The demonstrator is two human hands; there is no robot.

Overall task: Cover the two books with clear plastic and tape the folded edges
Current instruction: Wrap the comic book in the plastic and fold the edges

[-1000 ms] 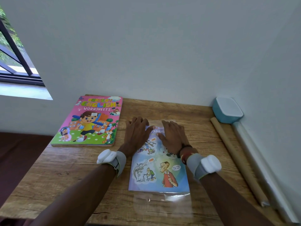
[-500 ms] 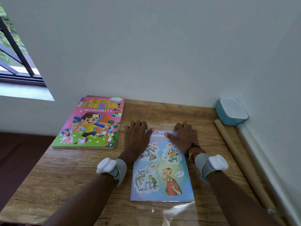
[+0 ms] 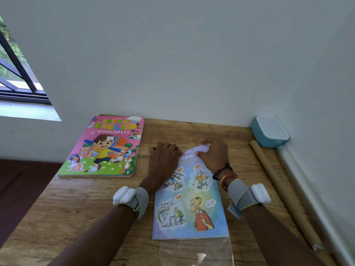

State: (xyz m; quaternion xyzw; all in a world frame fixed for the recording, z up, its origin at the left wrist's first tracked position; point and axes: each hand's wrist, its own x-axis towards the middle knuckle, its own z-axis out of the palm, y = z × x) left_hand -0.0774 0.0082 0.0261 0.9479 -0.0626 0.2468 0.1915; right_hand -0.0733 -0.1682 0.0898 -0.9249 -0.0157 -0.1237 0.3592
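A thin blue cartoon book (image 3: 189, 206) lies on the wooden table (image 3: 80, 212) in front of me, on a clear plastic sheet (image 3: 197, 252) that sticks out past its near edge. My left hand (image 3: 163, 160) presses flat on the book's far left corner. My right hand (image 3: 213, 154) grips the far right corner of the cover and curls it up off the pages. A pink worksheets book (image 3: 104, 148) lies flat to the left, apart from both hands.
A teal lidded box (image 3: 269, 131) sits in the far right corner. A brown paper roll (image 3: 278, 187) and a pale roll (image 3: 305, 191) lie along the right wall. A window (image 3: 15, 73) is at the left; the table's left edge drops to a dark floor.
My right hand went from lying flat on the blue book to gripping its far corner and lifting the cover. My left hand stayed in place. The view tilted slightly.
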